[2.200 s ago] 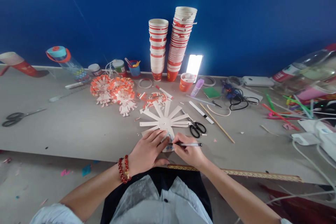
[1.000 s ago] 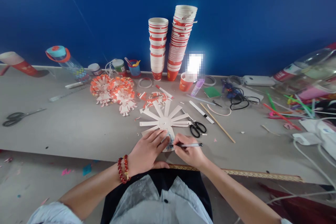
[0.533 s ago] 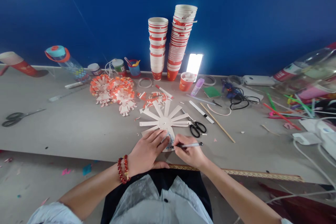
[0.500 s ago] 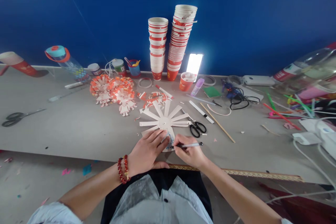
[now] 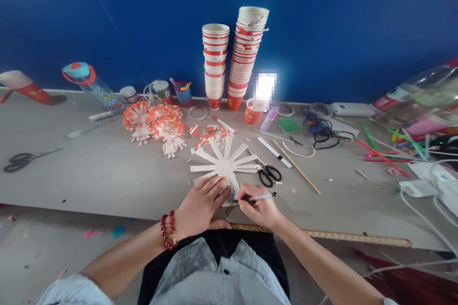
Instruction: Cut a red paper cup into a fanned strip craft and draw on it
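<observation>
A white paper cup cut into strips (image 5: 224, 167) lies spread flat like a sunburst on the table in front of me. Its nearest, wider flap carries a bluish drawing (image 5: 232, 186). My left hand (image 5: 203, 202) rests flat over this flap, fingers stretched out, thumb at the table edge. Pinched in my right hand (image 5: 258, 205) is a pen (image 5: 263, 197), its tip at the flap's lower right. Black-handled scissors (image 5: 269, 175) lie just beyond my right hand, blades partly under the strips.
Two tall stacks of paper cups (image 5: 216, 66) stand against the blue wall. Finished-looking orange and white paper figures (image 5: 153, 126) lie left of the strips. A wooden stick (image 5: 296, 167) and a marker (image 5: 224, 125) are nearby. Bottles (image 5: 422, 95) and cables crowd the right side.
Hardly anything differs. My right hand and the pen have shifted very slightly at the flap, while my left hand stays where it was.
</observation>
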Action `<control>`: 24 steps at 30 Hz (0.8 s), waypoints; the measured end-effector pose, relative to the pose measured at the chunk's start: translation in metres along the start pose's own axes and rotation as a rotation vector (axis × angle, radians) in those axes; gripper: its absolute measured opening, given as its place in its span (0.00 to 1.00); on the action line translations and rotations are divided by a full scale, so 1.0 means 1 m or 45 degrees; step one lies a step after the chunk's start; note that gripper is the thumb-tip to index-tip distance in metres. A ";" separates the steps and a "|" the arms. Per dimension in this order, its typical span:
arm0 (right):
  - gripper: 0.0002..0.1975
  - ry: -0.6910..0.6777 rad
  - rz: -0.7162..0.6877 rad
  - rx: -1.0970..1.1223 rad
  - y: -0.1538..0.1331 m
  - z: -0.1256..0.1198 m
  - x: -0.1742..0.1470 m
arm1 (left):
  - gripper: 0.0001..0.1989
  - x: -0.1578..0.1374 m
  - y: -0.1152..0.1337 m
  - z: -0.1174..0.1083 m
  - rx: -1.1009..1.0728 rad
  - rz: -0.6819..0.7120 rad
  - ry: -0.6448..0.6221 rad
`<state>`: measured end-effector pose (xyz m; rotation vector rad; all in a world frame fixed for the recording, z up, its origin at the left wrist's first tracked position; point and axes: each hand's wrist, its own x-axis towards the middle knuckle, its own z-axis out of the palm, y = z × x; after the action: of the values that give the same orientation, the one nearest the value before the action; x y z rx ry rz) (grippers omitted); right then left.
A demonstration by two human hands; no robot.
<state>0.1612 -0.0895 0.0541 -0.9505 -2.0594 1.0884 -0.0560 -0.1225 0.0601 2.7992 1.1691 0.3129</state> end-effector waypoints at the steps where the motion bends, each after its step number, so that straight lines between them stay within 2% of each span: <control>1: 0.04 0.001 0.003 0.006 0.000 0.000 0.000 | 0.42 0.000 0.000 0.000 -0.001 0.000 0.004; 24: 0.05 0.062 0.052 0.114 0.001 0.000 -0.001 | 0.43 0.000 0.000 0.002 0.016 -0.003 0.015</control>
<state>0.1621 -0.0901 0.0535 -0.9685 -1.9434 1.1568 -0.0552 -0.1228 0.0580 2.8106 1.1805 0.3236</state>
